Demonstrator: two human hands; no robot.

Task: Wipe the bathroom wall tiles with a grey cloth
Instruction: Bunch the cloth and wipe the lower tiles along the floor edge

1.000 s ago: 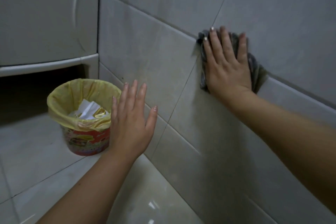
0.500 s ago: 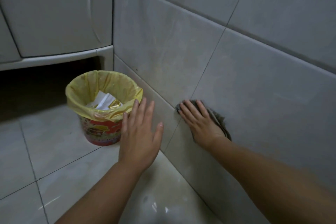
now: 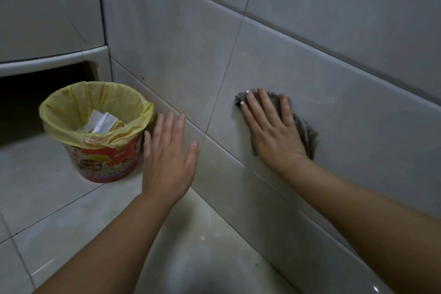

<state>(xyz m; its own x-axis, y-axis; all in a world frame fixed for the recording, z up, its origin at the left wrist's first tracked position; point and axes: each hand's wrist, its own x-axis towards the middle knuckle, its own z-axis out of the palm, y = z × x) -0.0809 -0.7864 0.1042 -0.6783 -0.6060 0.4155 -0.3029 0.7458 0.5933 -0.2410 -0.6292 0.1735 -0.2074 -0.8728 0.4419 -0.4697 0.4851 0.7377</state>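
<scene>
The right hand (image 3: 274, 131) lies flat with its fingers spread, pressing a crumpled grey cloth (image 3: 306, 131) against a big pale grey wall tile (image 3: 346, 126), low on the wall. The left hand (image 3: 168, 162) is open and flat with nothing in it, held up near the wall. Just beside it on the floor stands a small round red bin (image 3: 102, 162) with a yellow plastic bag (image 3: 71, 107) and white paper scraps (image 3: 102, 122) inside.

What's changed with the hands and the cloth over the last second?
The right hand swept the crumpled grey cloth down the pale wall tile, then partway back up, pressed flat throughout. The left hand stayed open and empty beside the yellow-lined red bin.
</scene>
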